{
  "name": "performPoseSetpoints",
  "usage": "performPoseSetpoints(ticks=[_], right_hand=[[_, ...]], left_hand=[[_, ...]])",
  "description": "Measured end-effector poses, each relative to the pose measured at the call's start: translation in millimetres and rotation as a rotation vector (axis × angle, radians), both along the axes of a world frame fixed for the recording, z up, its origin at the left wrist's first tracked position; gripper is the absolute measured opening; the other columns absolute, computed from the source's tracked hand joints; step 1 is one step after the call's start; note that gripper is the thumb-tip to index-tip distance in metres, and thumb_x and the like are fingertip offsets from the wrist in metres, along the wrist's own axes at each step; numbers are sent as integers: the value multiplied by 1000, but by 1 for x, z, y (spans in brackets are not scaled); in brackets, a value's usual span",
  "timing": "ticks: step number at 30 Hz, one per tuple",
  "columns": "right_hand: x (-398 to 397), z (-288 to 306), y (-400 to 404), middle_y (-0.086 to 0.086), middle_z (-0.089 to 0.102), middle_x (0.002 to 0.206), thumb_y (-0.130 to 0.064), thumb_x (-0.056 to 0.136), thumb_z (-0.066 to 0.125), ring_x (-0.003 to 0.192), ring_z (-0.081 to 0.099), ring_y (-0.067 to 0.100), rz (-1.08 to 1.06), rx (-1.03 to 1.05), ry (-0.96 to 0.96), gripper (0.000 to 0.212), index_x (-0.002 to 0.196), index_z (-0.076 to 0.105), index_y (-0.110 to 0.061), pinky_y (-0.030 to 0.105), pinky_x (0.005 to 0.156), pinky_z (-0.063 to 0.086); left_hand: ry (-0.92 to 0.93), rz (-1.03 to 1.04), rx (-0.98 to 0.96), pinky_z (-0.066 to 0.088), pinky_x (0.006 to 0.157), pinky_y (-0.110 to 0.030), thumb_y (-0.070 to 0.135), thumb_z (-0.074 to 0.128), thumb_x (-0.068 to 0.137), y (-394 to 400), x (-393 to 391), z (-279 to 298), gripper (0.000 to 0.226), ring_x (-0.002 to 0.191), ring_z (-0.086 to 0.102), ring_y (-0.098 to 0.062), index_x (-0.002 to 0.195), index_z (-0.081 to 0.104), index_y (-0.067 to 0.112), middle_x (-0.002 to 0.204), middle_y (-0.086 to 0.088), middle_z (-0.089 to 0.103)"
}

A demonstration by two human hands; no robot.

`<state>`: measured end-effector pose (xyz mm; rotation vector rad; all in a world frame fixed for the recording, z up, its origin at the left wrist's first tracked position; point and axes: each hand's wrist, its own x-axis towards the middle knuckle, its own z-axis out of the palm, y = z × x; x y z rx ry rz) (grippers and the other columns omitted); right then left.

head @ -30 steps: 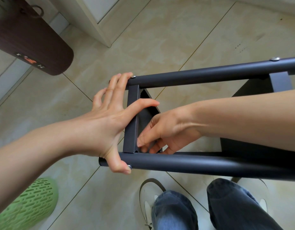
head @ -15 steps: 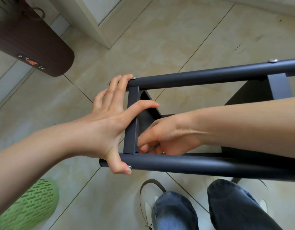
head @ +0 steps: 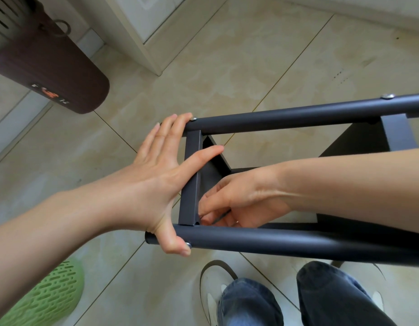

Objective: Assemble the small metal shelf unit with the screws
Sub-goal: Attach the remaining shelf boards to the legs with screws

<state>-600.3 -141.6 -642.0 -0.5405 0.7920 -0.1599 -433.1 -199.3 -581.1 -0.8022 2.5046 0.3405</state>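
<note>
The dark grey metal shelf frame (head: 298, 241) lies on its side above the tiled floor. Two round tubes are joined by a flat crossbar (head: 190, 180). Silver screw heads show at the far tube's end (head: 193, 118), the near tube's end (head: 188, 244) and further along (head: 388, 96). My left hand (head: 154, 184) spans the frame's end with straight fingers against the far tube and one digit on the near tube. My right hand (head: 234, 203) reaches inside the frame, its fingertips pinching a small dark item, mostly hidden, in the corner of crossbar and near tube.
A brown cylindrical bin (head: 50, 74) lies at the upper left and a green perforated basket (head: 43, 300) at the lower left. A white cabinet base (head: 142, 43) stands at the back. My jeans-clad legs (head: 250, 302) and a shoe (head: 213, 278) are below the frame.
My right hand has moved down into the corner by the near tube and its fingers have closed together. My left hand keeps its place on the frame's end.
</note>
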Motion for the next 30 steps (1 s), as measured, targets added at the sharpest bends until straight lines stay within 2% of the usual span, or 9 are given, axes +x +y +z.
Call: performPoseSetpoints(ticks=[2, 5, 8, 13, 18, 22, 26, 30], right_hand=[[-3, 0, -1, 0, 59, 67, -12, 98, 54, 62, 58, 11, -5, 1, -7, 28, 71, 59, -12, 24, 67, 53], [-8, 1, -3, 3, 61, 74, -12, 97, 58, 66, 57, 11, 16, -19, 18, 16, 82, 62, -9, 23, 69, 52], [-6, 0, -3, 1, 63, 69, -17, 97, 59, 62, 58, 9, 23, -26, 63, 20, 78, 63, -9, 20, 61, 52], [0, -3, -2, -3, 63, 64, -22, 97, 58, 61, 60, 10, 36, -12, 92, 24, 75, 60, -14, 22, 62, 52], [-12, 0, -4, 3, 60, 76, -13, 98, 57, 67, 57, 10, 28, 19, -38, 14, 84, 61, -10, 19, 64, 54], [-10, -2, -3, 3, 61, 72, -14, 97, 58, 63, 57, 9, 23, 8, -17, 19, 80, 63, -8, 18, 63, 53], [-1, -4, 0, -2, 62, 63, -20, 98, 57, 62, 58, 9, 33, 25, 26, 22, 78, 61, -11, 21, 66, 52], [-4, 0, -2, -1, 64, 67, -18, 99, 55, 67, 60, 10, 10, 36, -34, 18, 82, 60, -12, 23, 71, 52]], left_hand=[[-7, -3, 3, -27, 112, -35, 87, 51, 24, 0, -1, 1, 145, 143, -40, -30, 146, -18, 51, 154, -7, -40], [-8, -10, -3, -27, 111, -34, 87, 50, 24, 0, -2, 2, 144, 145, -36, -32, 147, -15, 49, 155, -10, -37], [-9, -13, -5, -23, 113, -38, 86, 49, 24, -1, -4, 1, 144, 145, -35, -34, 147, -16, 48, 154, -10, -37], [-16, -24, -13, -24, 112, -37, 87, 50, 25, 0, -2, 1, 145, 143, -38, -33, 147, -17, 48, 153, -12, -40], [-12, -16, 17, -16, 117, -42, 85, 51, 25, 1, -6, 5, 131, 144, -37, -33, 141, 6, 46, 154, -12, -35], [-43, -15, 7, -9, 122, -47, 85, 52, 24, 1, -7, 6, 118, 144, -37, -35, 128, 23, 38, 154, -16, -31], [-49, -18, 3, -13, 117, -41, 84, 53, 24, 2, -5, 4, 109, 143, -37, -35, 116, 26, 34, 154, -16, -31], [-48, -25, 0, -11, 119, -44, 84, 53, 24, 2, -4, 3, 104, 143, -38, -35, 110, 23, 34, 153, -14, -33]])
